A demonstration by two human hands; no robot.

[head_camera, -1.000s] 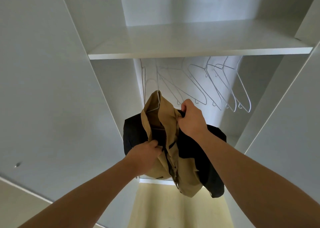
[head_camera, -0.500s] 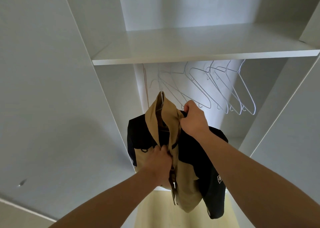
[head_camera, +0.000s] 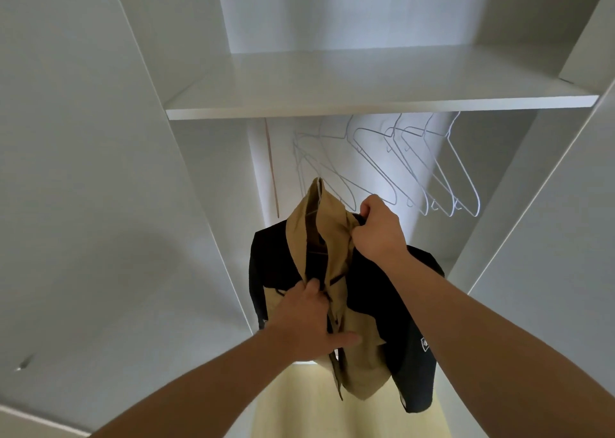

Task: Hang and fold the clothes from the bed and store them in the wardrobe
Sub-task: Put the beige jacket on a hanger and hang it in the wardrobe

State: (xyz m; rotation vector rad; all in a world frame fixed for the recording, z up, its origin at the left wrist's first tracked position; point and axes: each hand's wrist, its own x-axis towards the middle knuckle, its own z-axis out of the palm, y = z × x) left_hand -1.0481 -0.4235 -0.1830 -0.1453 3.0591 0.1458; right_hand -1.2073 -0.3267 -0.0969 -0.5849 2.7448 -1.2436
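A tan and black jacket (head_camera: 376,291) hangs on a white wire hanger inside the white wardrobe (head_camera: 366,108), below its shelf. My right hand (head_camera: 379,228) grips the jacket's collar by the right shoulder. Lower down, my left hand (head_camera: 306,321) holds the tan front edge near the zip, thumb stretched to the right. The hanger's hook and the rail are hidden behind the shelf.
Several bare white wire hangers (head_camera: 416,171) hang to the right of the jacket. The shelf above it is bare. White side panels (head_camera: 83,171) close in on the left and right. A pale wooden floor (head_camera: 299,404) shows below the jacket.
My left hand has slid down the jacket's front, from near the collar to the lower front edge. The right hand stays on the collar. The view has tilted slightly down.
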